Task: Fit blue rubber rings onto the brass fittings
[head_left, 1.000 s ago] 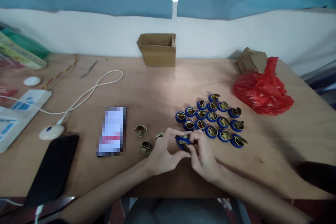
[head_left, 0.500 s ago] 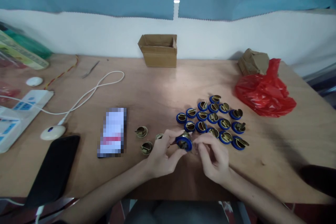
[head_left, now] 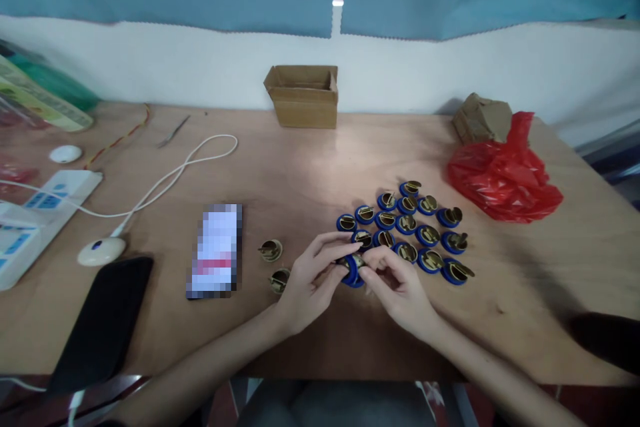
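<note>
My left hand (head_left: 310, 283) and my right hand (head_left: 400, 290) meet near the table's front edge. Both pinch one small blue ring with a brass part (head_left: 353, 268) between their fingertips. Just behind them lies a cluster of several finished blue-and-brass pieces (head_left: 407, 230) in rows. Two bare brass parts (head_left: 271, 250) lie left of my left hand; the nearer brass part (head_left: 278, 279) sits by its thumb.
A pixelated phone (head_left: 216, 250) and a black phone (head_left: 103, 323) lie at the left, with a white cable (head_left: 165, 177) and a power strip (head_left: 30, 217). An open cardboard box (head_left: 303, 95) stands at the back. A red plastic bag (head_left: 503, 177) lies at the right.
My right hand, briefly apart from the piece half a second ago, has come back onto it. Both hands shifted slightly toward the cluster, and the piece is turned more on edge.
</note>
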The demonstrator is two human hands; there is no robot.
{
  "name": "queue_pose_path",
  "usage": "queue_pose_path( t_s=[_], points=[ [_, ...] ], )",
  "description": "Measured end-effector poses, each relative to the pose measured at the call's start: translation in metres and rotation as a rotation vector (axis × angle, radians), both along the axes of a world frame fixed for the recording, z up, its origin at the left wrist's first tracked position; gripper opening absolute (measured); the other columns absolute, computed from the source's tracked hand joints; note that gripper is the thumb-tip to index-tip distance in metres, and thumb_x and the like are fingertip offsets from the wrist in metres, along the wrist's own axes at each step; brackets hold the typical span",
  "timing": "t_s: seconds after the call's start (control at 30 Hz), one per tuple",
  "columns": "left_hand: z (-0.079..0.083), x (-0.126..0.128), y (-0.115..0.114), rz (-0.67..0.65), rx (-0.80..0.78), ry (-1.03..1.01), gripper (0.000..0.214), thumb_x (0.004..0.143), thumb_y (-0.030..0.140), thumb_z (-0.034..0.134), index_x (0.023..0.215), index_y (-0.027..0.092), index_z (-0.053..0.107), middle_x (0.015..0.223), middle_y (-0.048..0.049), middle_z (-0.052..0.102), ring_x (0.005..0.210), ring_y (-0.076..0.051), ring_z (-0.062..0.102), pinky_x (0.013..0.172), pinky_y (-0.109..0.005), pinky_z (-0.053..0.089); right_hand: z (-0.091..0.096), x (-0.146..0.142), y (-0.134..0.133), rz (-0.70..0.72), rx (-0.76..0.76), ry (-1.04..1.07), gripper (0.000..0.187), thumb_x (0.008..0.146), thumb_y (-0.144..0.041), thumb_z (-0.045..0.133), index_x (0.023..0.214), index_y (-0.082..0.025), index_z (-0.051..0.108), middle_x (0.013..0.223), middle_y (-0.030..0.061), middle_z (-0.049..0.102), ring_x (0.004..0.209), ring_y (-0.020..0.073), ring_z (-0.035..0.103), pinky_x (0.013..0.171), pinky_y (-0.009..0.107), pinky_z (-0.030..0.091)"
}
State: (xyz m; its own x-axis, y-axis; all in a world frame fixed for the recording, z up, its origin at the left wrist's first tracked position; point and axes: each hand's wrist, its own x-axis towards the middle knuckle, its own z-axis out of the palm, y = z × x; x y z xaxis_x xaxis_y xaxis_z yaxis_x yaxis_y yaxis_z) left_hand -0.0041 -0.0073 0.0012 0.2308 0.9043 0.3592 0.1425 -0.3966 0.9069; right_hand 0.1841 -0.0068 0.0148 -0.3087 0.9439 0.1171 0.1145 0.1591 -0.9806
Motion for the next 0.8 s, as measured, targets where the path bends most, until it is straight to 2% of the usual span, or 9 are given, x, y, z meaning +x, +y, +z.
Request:
queue_pose_path(
  t_s=[0.1,0.27,0.4,0.5,0.67,0.8],
  points=[
    [0.000,0.000,-0.001,-0.022,-0.019,0.011,0.040,0.098,0.018,0.054,0.137,0.028,0.059,0.143,-0.0121,0.057,0.132,-0.027,0.057,0.109,-0.046,0.051,0.000,0.000,0.000,-0.003,-0.012,-0.029,0.020,0.097,-0.032,0.058,0.081,-0.022,0.051,0.070,-0.0043,0.047,0.057,0.0106,0.048,0.052,0.023,0.043],
    [0.001,0.004,-0.001,-0.042,-0.091,-0.050,0.045,0.089,0.021,0.070,0.133,0.023,0.060,0.134,-0.0129,0.065,0.122,-0.026,0.066,0.101,-0.041,0.058,-0.005,0.003,-0.002,-0.051,0.041,-0.109,0.021,0.099,-0.032,0.055,0.082,-0.022,0.048,0.073,-0.0033,0.047,0.060,0.0110,0.047,0.052,0.023,0.041],
    [0.000,0.004,-0.001,0.002,-0.017,-0.013,0.040,0.090,0.018,0.067,0.130,0.021,0.061,0.128,-0.0118,0.069,0.118,-0.023,0.067,0.102,-0.040,0.057,-0.007,0.004,-0.004,-0.058,0.070,-0.119,0.018,0.099,-0.030,0.054,0.085,-0.023,0.048,0.074,-0.0031,0.048,0.059,0.0110,0.047,0.050,0.023,0.040],
    [0.001,-0.002,0.004,0.077,0.036,0.021,0.041,0.091,0.019,0.067,0.131,0.022,0.059,0.128,-0.0111,0.068,0.117,-0.023,0.067,0.101,-0.039,0.057,-0.008,0.005,-0.005,-0.123,0.098,-0.097,0.016,0.099,-0.027,0.054,0.085,-0.023,0.048,0.072,-0.0033,0.049,0.058,0.0112,0.049,0.052,0.024,0.042],
    [0.007,-0.017,0.017,0.208,0.040,0.255,0.037,0.086,0.027,0.076,0.120,0.022,0.063,0.112,-0.0062,0.072,0.103,-0.022,0.070,0.092,-0.039,0.058,-0.006,0.006,-0.002,-0.329,0.211,-0.095,0.013,0.098,-0.024,0.057,0.086,-0.023,0.050,0.069,-0.0043,0.047,0.057,0.0112,0.047,0.053,0.024,0.039],
    [0.008,-0.022,0.021,0.180,0.134,0.425,0.036,0.083,0.034,0.079,0.112,0.021,0.063,0.108,-0.0062,0.070,0.101,-0.023,0.067,0.090,-0.038,0.056,-0.005,0.006,0.000,-0.368,0.204,-0.084,0.012,0.098,-0.025,0.056,0.087,-0.023,0.051,0.068,-0.0045,0.046,0.057,0.0116,0.046,0.053,0.025,0.039]
  ],
)
